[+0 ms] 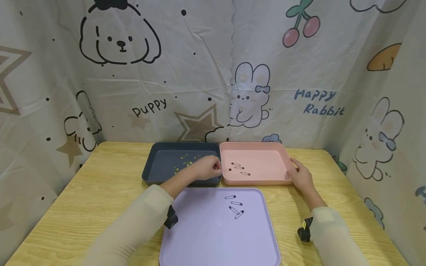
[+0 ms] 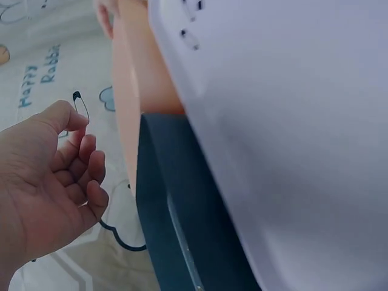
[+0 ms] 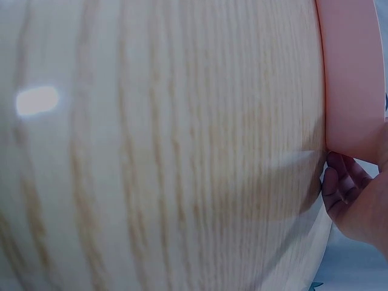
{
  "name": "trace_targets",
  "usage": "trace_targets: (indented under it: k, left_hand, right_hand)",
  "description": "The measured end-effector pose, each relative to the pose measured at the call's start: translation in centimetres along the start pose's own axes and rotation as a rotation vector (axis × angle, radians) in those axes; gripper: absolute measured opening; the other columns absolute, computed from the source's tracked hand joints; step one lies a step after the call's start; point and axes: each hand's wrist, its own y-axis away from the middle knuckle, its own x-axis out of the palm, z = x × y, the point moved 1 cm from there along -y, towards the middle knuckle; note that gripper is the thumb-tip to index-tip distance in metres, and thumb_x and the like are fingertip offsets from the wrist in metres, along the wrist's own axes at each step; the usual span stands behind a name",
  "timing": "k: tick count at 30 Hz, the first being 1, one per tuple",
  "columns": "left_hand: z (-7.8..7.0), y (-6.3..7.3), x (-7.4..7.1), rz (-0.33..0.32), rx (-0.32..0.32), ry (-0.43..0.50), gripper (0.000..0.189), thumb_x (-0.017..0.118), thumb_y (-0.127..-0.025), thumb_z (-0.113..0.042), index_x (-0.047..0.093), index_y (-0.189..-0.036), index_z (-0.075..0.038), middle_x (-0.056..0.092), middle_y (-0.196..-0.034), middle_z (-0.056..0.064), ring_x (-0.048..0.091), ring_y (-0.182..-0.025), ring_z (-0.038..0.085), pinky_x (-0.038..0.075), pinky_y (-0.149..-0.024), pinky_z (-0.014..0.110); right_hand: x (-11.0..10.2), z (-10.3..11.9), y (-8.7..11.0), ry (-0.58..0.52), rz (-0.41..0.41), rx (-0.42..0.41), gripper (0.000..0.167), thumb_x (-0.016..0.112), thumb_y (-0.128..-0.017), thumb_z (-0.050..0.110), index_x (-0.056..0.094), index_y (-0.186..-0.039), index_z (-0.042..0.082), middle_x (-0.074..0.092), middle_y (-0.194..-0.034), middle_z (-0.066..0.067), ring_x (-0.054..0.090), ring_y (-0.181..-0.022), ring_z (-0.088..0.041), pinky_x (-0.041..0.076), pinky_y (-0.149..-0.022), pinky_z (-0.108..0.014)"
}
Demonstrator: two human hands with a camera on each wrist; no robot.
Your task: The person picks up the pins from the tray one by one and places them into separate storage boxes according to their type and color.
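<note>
My left hand (image 1: 210,168) pinches a safety pin (image 2: 82,108) with a black head between thumb and forefinger; its other fingers curl loosely. It is over the seam between the dark blue tray (image 1: 148,168) and the pink tray (image 1: 266,162), the pin pointing over the pink one. Three black-headed safety pins (image 1: 245,173) lie in the pink tray's left part. My right hand (image 1: 301,175) grips that tray's right wall, thumb at the inner side, fingers outside. Several gold safety pins (image 1: 184,156) lie in the dark blue tray, partly hidden by my left hand.
A flat lavender tray (image 1: 216,236) lies nearest me, with several black-headed safety pins (image 1: 236,203) near its upper right. All trays are on a wooden table (image 1: 110,192). A printed curtain (image 1: 199,74) stands behind and at both sides.
</note>
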Motion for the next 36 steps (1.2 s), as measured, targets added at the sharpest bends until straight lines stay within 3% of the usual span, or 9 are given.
trace_targets:
  k: [6, 12, 16, 21, 24, 31, 36]
  left_hand:
    - [-0.7, -3.1, -0.8, -0.028, -0.039, 0.007, 0.009, 0.056, -0.086, -0.01, 0.06, -0.077, -0.008, 0.048, -0.066, -0.002, 0.045, -0.06, 0.01, 0.035, -0.055, 0.02]
    - [-1.2, -5.7, -1.0, -0.048, -0.062, 0.02, 0.029, 0.054, -0.085, -0.009, 0.044, -0.058, -0.014, 0.036, -0.053, -0.006, 0.035, -0.049, 0.008, 0.029, -0.048, 0.021]
    - [-1.5, -6.9, -0.8, -0.065, -0.047, 0.016, 0.032, 0.054, -0.085, -0.01, 0.042, -0.056, -0.015, 0.035, -0.053, -0.006, 0.034, -0.049, 0.008, 0.028, -0.047, 0.021]
    - [-1.8, -7.7, -0.3, -0.077, -0.074, 0.002, 0.01, 0.054, -0.088, -0.013, 0.057, -0.078, -0.009, 0.051, -0.071, -0.002, 0.047, -0.064, 0.012, 0.038, -0.058, 0.022]
    - [-1.7, -7.9, 0.0, -0.082, -0.105, 0.01, 0.009, 0.054, -0.089, -0.015, 0.057, -0.088, -0.007, 0.053, -0.079, 0.0, 0.049, -0.07, 0.013, 0.039, -0.062, 0.024]
    - [-1.7, -8.6, 0.6, -0.1, -0.111, 0.021, 0.019, 0.053, -0.089, -0.014, 0.049, -0.07, -0.011, 0.042, -0.064, -0.003, 0.04, -0.058, 0.011, 0.032, -0.052, 0.023]
    - [-2.0, -8.9, 1.0, -0.11, -0.137, 0.001, 0.018, 0.055, -0.088, -0.016, 0.052, -0.07, -0.013, 0.048, -0.069, -0.002, 0.045, -0.062, 0.012, 0.035, -0.054, 0.023]
  right_hand:
    - [-0.1, 0.1, 0.0, -0.005, 0.002, 0.024, 0.055, 0.044, -0.094, 0.019, 0.03, -0.146, 0.006, 0.049, -0.125, -0.032, 0.05, -0.108, -0.037, 0.044, -0.088, -0.044]
    - [-0.2, -0.2, -0.1, 0.004, 0.003, 0.026, 0.056, 0.045, -0.094, 0.018, 0.029, -0.146, 0.006, 0.046, -0.13, -0.032, 0.048, -0.113, -0.04, 0.041, -0.095, -0.05]
    - [-0.2, -0.2, -0.2, -0.002, -0.013, 0.005, 0.056, 0.046, -0.093, 0.018, 0.03, -0.145, 0.005, 0.045, -0.131, -0.033, 0.048, -0.115, -0.041, 0.041, -0.096, -0.051]
    - [-0.1, -0.2, -0.3, -0.005, -0.016, -0.011, 0.055, 0.046, -0.093, 0.016, 0.032, -0.144, 0.004, 0.047, -0.128, -0.033, 0.05, -0.112, -0.04, 0.043, -0.092, -0.048]
    - [0.1, -0.2, -0.4, -0.005, -0.015, -0.001, 0.055, 0.047, -0.092, 0.016, 0.032, -0.144, 0.005, 0.048, -0.127, -0.033, 0.05, -0.11, -0.039, 0.043, -0.091, -0.047]
    - [0.0, -0.4, -0.6, 0.012, -0.028, -0.005, 0.055, 0.047, -0.092, 0.016, 0.033, -0.144, 0.005, 0.052, -0.122, -0.031, 0.051, -0.103, -0.036, 0.044, -0.087, -0.045]
    - [0.0, -0.5, -0.5, 0.007, -0.027, 0.003, 0.055, 0.048, -0.092, 0.015, 0.033, -0.144, 0.005, 0.053, -0.118, -0.03, 0.051, -0.1, -0.034, 0.044, -0.083, -0.041]
